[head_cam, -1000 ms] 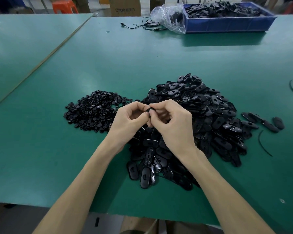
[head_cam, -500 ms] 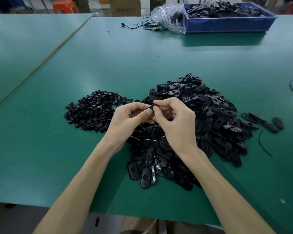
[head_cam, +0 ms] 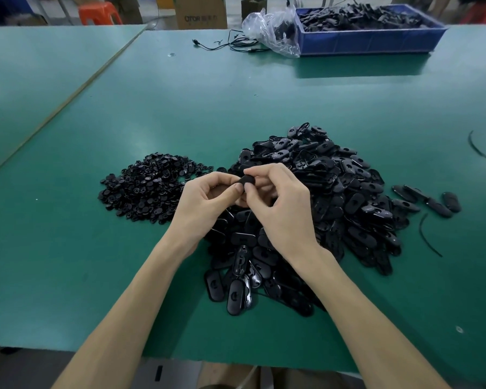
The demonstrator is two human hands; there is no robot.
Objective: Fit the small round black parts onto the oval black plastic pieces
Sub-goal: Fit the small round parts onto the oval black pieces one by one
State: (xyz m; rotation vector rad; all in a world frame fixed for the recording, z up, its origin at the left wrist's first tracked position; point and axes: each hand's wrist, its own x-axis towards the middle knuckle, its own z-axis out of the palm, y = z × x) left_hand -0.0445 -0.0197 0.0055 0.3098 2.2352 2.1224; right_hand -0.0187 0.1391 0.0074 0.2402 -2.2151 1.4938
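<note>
A heap of small round black parts [head_cam: 149,186] lies on the green table [head_cam: 180,108], left of centre. To its right spreads a larger heap of oval black plastic pieces [head_cam: 334,192]. Above the oval heap my left hand [head_cam: 205,200] and my right hand [head_cam: 281,203] meet, fingertips together. Both pinch one black piece [head_cam: 247,181] between thumbs and fingers. Most of that piece is hidden by the fingers, so I cannot tell whether a round part sits in it.
A few oval pieces [head_cam: 427,200] lie apart at the right, beside two thin black strips [head_cam: 428,237]. At the far edge stands a blue tray [head_cam: 371,40] full of black parts, with a plastic bag [head_cam: 270,29] and a black cable [head_cam: 227,44] left of it.
Both hands have lifted slightly away from me over the oval heap, still pinching the same black piece. The fingers have shifted a little around it.
</note>
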